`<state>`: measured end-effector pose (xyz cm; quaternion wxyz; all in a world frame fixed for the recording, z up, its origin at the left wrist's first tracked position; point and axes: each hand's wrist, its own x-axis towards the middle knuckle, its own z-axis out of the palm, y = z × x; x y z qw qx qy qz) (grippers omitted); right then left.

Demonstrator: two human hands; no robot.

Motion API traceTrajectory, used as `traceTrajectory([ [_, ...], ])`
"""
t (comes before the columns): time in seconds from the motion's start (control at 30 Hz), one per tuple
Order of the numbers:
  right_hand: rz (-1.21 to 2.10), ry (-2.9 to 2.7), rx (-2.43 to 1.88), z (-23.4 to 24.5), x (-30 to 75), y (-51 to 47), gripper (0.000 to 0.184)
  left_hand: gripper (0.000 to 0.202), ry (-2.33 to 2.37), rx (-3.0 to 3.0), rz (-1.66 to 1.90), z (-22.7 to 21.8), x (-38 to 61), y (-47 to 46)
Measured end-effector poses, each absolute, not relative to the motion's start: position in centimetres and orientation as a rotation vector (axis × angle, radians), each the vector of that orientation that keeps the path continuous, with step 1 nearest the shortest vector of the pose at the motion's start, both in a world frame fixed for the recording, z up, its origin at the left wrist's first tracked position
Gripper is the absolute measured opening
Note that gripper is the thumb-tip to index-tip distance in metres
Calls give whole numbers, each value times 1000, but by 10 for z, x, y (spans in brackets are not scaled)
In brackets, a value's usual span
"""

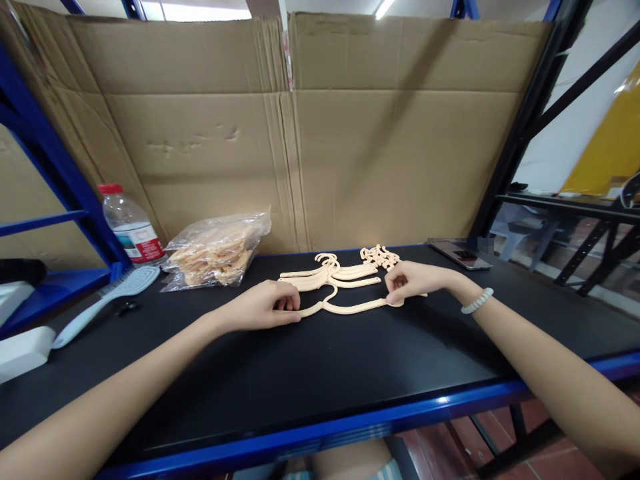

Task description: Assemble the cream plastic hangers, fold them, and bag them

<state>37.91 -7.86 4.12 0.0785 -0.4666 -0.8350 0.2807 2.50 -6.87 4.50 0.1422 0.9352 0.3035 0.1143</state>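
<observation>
A beige clothes hanger (355, 309) lies low over the black tabletop, its hook pointing away from me. My left hand (265, 305) is closed on the hanger's left end, with the thumb along the front. At the other end, the fingers of my right hand (416, 280) pinch the tip; a small pale part shows under them, too covered to make out. Just behind sits a stack of similar beige hangers (305, 281), hooks bunched at the back. A heap of small beige pieces (377, 256) lies behind my right hand.
A clear bag of beige parts (217, 253) lies at the back left, near a red-capped bottle (133, 230). A pale hairbrush (107, 303) and a white object (25, 353) are at left. A phone-like device (463, 253) lies back right. Cardboard (400, 153) walls the back.
</observation>
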Motion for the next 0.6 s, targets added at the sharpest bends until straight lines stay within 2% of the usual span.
traceTrajectory([
  [0.17, 566, -2234, -1354, 40, 385, -71, 35, 19, 945, 2719, 454, 40, 23, -62],
  [0.47, 361, -2038, -1560, 23, 396, -54, 29, 12, 1122, 2665, 927, 18, 22, -49],
  [0.6, 287, -2072, -1565, 22, 395, -55, 23, 11, 1159, 2644, 1002, 12, 22, -46],
])
